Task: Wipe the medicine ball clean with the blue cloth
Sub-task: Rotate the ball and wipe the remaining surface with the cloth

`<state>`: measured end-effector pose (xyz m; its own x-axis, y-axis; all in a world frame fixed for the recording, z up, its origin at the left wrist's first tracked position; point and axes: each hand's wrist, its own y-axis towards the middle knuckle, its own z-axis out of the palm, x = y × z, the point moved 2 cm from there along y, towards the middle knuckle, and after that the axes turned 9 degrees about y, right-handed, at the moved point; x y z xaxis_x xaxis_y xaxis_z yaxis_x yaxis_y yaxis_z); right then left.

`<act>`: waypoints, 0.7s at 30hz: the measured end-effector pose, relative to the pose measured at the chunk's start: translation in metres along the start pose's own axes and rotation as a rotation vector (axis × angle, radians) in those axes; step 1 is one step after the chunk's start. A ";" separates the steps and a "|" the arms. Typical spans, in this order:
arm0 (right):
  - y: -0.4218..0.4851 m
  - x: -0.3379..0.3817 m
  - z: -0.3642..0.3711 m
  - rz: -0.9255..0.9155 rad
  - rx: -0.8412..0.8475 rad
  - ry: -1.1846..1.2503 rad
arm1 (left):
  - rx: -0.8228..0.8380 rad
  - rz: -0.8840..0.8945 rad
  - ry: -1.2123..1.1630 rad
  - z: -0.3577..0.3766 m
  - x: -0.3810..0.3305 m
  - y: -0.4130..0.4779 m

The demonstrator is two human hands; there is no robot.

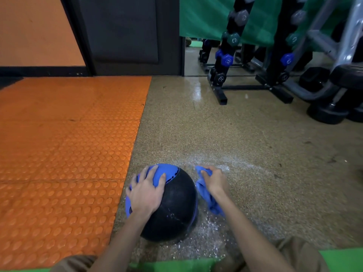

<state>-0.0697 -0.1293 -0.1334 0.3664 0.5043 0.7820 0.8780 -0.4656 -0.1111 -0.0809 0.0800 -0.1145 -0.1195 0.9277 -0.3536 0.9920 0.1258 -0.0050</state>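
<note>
The round black-and-blue rubber medicine ball (176, 205) sits lower centre on the speckled floor (255, 154), with the left hand (146, 191) spread flat on top. Just right of it, the right hand (215, 181) grips the crumpled blue cloth (204, 193), which trails down-frame. Being round, the ball has no long axis; its blue panel faces up-frame. Wiping pressure could roll it.

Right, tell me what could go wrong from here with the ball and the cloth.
1. The medicine ball sits loose on the floor, steadied only by the left hand lying on top; a sideways wipe might roll it.
2. The blue cloth, bunched in the right hand, hangs low beside the ball and may drag on the floor, picking up grit.
3. The patch under the left hand could go unwiped.
</note>
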 end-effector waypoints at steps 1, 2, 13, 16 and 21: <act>0.002 -0.009 -0.012 0.020 -0.015 -0.023 | 0.002 0.017 0.011 0.000 -0.002 -0.001; 0.005 -0.017 -0.024 0.042 -0.029 -0.037 | 0.005 0.033 0.022 0.000 -0.004 -0.002; 0.025 -0.041 -0.052 0.023 -0.092 -0.134 | 0.076 0.111 0.159 -0.001 -0.034 -0.002; 0.024 -0.044 -0.050 0.011 -0.098 -0.133 | 0.106 0.143 0.182 0.000 -0.042 -0.003; 0.022 -0.047 -0.051 0.017 -0.109 -0.146 | 0.122 0.162 0.219 0.002 -0.053 -0.007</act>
<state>-0.0836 -0.2000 -0.1416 0.4287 0.5921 0.6824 0.8357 -0.5469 -0.0504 -0.0818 0.0289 -0.0970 0.0483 0.9877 -0.1490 0.9948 -0.0610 -0.0819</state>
